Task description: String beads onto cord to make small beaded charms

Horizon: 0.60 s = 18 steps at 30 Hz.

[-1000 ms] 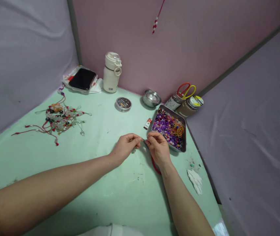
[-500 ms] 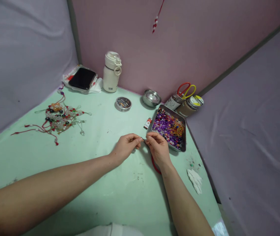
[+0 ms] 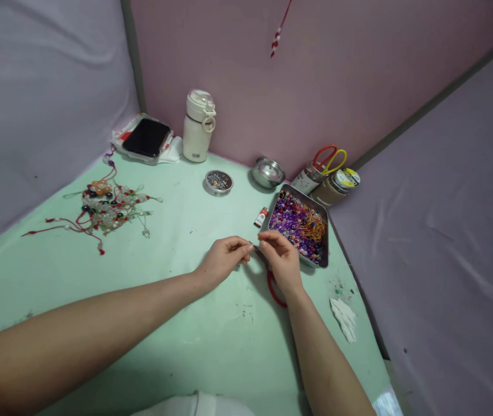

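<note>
Pinching a thin piece, the left hand has its thumb and forefinger pressed together, while the right hand is poised just beside it with bent fingers; whether those grip the other end or merely stand around it, I cannot tell. The piece is above the surface, between the two hands, just to the left of the metal tray. Judged by its size against the fingers, it should weigh next to nothing, and being so slim it may slip or roll; whether it is stiff like wire or soft like cord is too small to tell. A light pinch close to one end seems the best hold, in case it bends or kinks. In looks it is a short, narrow, darkish sliver, its ends lost against the fingers and its finish unclear. Near the right hand a red loop lies on the surface; the tray beyond holds mostly purple beads, some dark or orange, and a small red-and-white container is just beside it.
</note>
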Available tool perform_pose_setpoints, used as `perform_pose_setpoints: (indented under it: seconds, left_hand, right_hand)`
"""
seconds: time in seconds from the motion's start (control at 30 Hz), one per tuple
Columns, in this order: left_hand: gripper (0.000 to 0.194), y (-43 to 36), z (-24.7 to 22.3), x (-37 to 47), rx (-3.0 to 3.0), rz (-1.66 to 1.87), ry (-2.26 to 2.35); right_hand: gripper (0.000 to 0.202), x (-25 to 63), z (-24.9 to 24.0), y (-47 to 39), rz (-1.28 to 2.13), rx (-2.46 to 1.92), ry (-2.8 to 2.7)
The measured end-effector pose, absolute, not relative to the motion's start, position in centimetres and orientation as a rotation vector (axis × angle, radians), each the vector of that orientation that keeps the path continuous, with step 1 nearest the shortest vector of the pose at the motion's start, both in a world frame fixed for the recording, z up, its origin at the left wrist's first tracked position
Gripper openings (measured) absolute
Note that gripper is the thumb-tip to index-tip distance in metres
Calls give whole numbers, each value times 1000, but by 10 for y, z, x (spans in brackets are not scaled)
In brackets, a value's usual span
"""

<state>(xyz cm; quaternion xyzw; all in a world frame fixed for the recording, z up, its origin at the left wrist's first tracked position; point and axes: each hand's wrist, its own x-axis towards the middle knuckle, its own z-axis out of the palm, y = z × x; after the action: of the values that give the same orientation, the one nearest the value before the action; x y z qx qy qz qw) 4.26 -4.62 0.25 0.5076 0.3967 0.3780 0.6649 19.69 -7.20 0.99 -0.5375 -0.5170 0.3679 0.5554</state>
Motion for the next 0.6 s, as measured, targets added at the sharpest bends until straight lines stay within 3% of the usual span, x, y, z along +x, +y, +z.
perform_pose_setpoints:
  seconds: [0.1,0.33,0.6]
  left_hand:
    - [29,-46,-1,43,1052,895,888]
    - [30,-44,-6,43,918,1035,832]
    - [29,-44,-3,44,927,1035,834]
  right_hand:
    - [18,203,8,-70,829,-1278,-1071]
    - [7,195,8,-73,961,-1221,-957]
    - [21,168,5,-80,1169,-1192,-796]
